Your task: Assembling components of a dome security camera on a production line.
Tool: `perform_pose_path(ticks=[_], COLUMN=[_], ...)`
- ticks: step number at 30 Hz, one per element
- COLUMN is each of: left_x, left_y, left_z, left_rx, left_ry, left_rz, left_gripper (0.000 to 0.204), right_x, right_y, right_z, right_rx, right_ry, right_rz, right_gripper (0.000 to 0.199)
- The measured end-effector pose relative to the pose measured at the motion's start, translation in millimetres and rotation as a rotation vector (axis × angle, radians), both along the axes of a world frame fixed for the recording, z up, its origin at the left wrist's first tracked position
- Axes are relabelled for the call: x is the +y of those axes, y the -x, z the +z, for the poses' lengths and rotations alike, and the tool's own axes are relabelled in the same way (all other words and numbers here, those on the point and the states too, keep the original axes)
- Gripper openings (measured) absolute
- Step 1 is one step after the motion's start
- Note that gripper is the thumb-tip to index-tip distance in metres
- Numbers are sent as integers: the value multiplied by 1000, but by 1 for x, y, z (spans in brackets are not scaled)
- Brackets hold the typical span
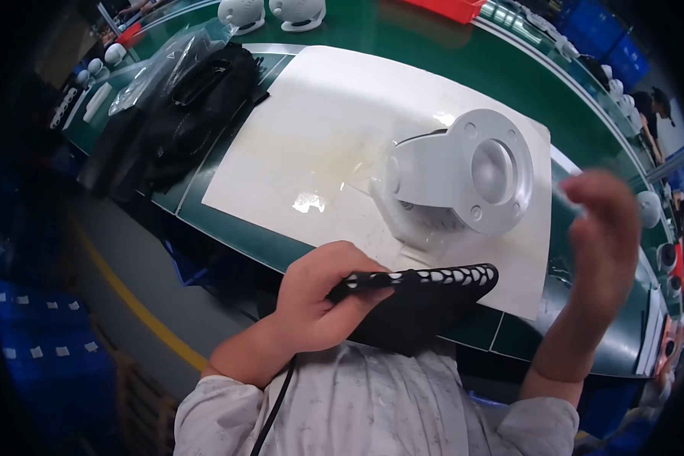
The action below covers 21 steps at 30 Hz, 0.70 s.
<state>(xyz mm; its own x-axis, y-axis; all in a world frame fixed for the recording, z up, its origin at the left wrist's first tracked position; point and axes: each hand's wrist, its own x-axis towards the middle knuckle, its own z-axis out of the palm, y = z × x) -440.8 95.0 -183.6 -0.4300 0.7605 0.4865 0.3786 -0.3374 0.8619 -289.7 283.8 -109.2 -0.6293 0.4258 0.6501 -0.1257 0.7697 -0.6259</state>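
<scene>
My left hand [323, 296] is closed round one end of a flat black object [403, 315] with a black-and-white patterned edge, held level over the table's front edge. What kind of thing it is I cannot make out. To the right, my right hand [600, 228] is raised beside the white sheet, slightly blurred, its fingers bent and apart with nothing seen between them. Between and beyond my hands a white fan-like appliance [441, 175] lies tipped over, its round base ring [520, 178] turned to the right. Under it is a white sheet [281, 152] with yellowish stains and shiny patches.
Black cloth or bags [197, 114] and clear plastic film [171, 64] lie at the left on the green table [387, 45]. Two white appliances [296, 11] stand at the back. A red bin [448, 7] is at the far edge. Another person [653, 114] is at far right.
</scene>
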Motion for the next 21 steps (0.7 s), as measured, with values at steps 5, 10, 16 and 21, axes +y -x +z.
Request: perform_pose_path(ticks=[5, 10, 16, 21], left_x=[3, 3, -3, -5], left_y=[-9, -12, -8, -11], left_z=[8, 4, -1, 2], left_rx=[152, 166, 39, 69], left_ry=[50, 16, 59, 24], left_rz=[7, -7, 110, 117], left_gripper=[22, 19, 16, 15], right_x=[-30, -32, -31, -38], right_y=[23, 24, 22, 20], right_z=[-8, -11, -20, -26], right_rx=[-261, -340, 82, -155], right_ry=[-300, -216, -247, -353], right_rz=[284, 427, 350, 404], right_gripper=[18, 11, 23, 44])
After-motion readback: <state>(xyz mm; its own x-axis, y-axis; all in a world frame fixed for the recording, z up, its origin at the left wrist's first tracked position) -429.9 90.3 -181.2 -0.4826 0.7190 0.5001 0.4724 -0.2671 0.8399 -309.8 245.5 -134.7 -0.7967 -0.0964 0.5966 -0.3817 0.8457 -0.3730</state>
